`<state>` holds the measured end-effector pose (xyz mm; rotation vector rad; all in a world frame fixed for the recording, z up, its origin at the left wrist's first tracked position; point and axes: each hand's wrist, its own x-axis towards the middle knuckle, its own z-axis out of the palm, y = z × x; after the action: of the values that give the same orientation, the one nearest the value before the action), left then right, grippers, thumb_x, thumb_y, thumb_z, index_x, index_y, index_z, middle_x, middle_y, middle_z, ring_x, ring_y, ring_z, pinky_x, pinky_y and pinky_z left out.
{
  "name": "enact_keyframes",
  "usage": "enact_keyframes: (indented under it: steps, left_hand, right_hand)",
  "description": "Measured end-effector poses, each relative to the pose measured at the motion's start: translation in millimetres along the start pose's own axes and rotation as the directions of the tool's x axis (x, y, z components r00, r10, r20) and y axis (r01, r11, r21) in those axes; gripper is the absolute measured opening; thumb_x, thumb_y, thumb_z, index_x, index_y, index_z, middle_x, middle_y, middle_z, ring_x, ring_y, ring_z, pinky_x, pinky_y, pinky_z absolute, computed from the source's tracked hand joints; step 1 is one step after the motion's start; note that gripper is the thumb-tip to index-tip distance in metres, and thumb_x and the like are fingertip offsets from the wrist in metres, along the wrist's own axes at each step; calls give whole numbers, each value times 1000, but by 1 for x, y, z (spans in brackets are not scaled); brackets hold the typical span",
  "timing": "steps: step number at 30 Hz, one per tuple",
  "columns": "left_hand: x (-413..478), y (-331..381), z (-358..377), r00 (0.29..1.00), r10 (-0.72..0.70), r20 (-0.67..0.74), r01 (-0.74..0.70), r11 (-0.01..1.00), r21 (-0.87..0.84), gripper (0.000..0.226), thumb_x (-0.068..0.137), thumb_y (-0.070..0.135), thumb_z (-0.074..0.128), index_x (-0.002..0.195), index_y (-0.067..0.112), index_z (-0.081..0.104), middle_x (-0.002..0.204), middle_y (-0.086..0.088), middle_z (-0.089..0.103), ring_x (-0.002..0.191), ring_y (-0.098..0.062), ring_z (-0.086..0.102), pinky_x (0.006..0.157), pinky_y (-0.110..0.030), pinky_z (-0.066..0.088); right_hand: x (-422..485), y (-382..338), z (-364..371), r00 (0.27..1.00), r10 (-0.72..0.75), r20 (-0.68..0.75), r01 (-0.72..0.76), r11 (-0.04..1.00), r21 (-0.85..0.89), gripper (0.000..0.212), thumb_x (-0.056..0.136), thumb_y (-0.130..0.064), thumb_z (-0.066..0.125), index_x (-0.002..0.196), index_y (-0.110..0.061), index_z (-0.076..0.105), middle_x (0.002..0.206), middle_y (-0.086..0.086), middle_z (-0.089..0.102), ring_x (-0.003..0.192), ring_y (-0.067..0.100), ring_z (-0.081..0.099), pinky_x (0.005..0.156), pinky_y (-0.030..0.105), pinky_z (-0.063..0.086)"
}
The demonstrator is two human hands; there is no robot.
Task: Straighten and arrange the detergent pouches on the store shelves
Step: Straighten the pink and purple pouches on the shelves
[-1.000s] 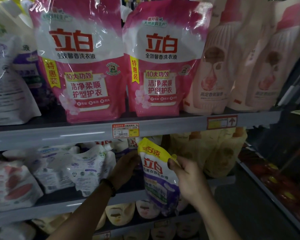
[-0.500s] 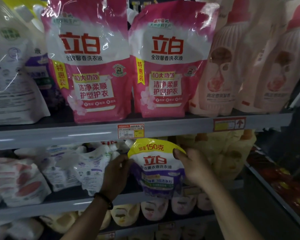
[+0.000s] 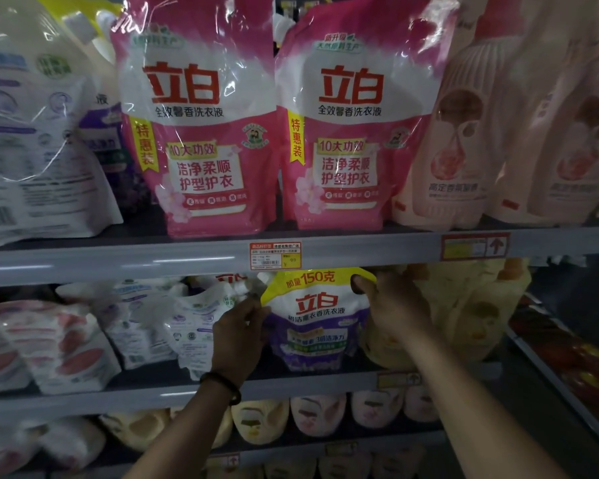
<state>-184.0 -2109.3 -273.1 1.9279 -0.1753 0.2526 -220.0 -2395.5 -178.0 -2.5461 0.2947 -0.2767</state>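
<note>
A purple detergent pouch with a yellow top (image 3: 315, 316) stands upright on the middle shelf (image 3: 118, 397), facing front. My left hand (image 3: 237, 335) holds its left edge. My right hand (image 3: 391, 309) grips its upper right corner, thumb over the yellow band. Two large pink pouches (image 3: 201, 126) (image 3: 351, 126) stand side by side on the upper shelf (image 3: 83, 261).
White pouches (image 3: 194, 323) lean left of the purple one, and pink-and-white packs (image 3: 45, 347) sit further left. Yellow pouches (image 3: 471, 305) stand on the right. Peach pouches (image 3: 464, 133) fill the upper right. Small pouches (image 3: 319, 413) line the lower shelf. A side rack (image 3: 567, 375) juts at right.
The purple pouch went from tilted and off the shelf to upright and seated back on the middle shelf. Both hands moved up and inward with it.
</note>
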Motion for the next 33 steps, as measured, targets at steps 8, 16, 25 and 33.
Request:
enact_keyframes:
  steps: [8, 16, 25, 33]
  left_hand:
    - [-10, -15, 17, 999, -16, 41, 12, 996, 83, 24, 98, 57, 51, 102, 41, 68, 93, 11, 75, 86, -13, 75, 72, -53, 64]
    - [-14, -3, 27, 981, -74, 177, 44, 985, 166, 16, 103, 17, 67, 107, 33, 65, 101, 17, 72, 95, -2, 71, 73, -23, 60]
    - [-13, -18, 33, 913, -228, 337, 179, 969, 170, 14, 109, 22, 55, 115, 28, 66, 108, 3, 75, 90, -15, 72, 71, -30, 61]
    - [-22, 0, 34, 905, -293, 307, 271, 956, 113, 25, 113, 16, 45, 100, 29, 61, 95, -1, 71, 75, -19, 72, 50, -21, 55]
  right_hand:
    - [-1, 17, 20, 998, 55, 23, -58, 975, 216, 33, 108, -35, 58, 84, -13, 63, 71, 2, 60, 66, 19, 56, 58, 35, 34]
    - [-4, 34, 32, 1000, -6, 21, 1, 966, 258, 16, 104, -27, 62, 89, -24, 68, 76, -3, 68, 73, 10, 65, 63, 27, 42]
    - [-13, 42, 49, 998, 38, -52, -31, 992, 125, 25, 105, -16, 57, 81, -20, 63, 74, -7, 63, 69, 8, 60, 56, 25, 37]
    - [-13, 46, 46, 995, 74, -73, -66, 993, 101, 23, 105, -18, 62, 81, -19, 59, 76, -8, 58, 71, 3, 53, 58, 22, 31]
